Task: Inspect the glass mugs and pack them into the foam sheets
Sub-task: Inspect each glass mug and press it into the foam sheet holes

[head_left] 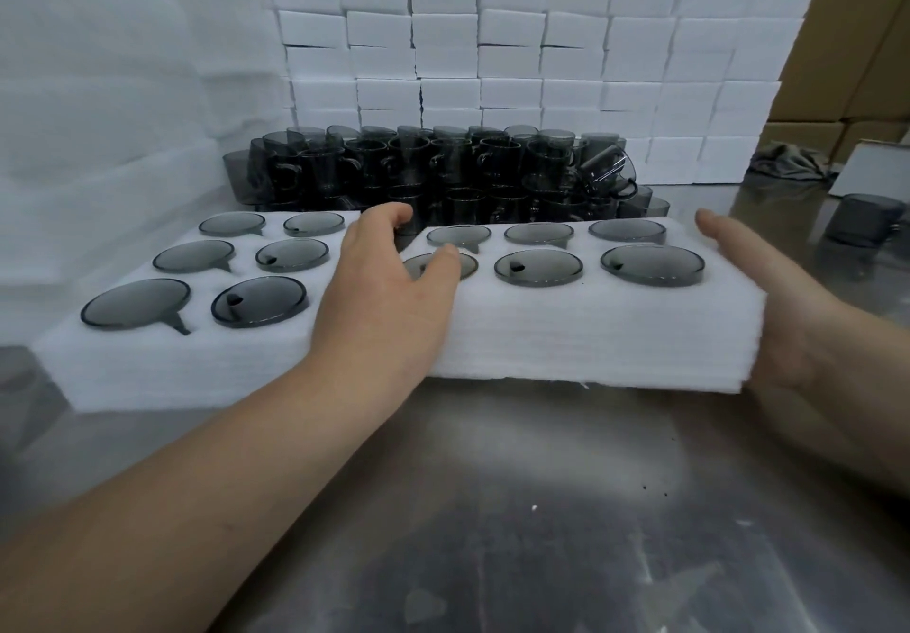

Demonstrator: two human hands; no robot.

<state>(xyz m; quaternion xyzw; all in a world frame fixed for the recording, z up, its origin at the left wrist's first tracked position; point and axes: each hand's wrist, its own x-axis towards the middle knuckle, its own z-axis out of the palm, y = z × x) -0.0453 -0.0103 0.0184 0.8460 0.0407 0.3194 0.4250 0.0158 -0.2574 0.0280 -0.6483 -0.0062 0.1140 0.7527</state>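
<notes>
A foam block filled with upturned glass mugs is held over the steel surface, the left grip clasped round one end, the right grip pressed flat against the other. The soft foam and fragile glass are judged best supported from beneath.

You have no text, label, brand, number or sign that can be read here. No print shows on the foam sheets, the glass mugs, the white blocks stacked behind them or the cardboard boxes at the right.
</notes>
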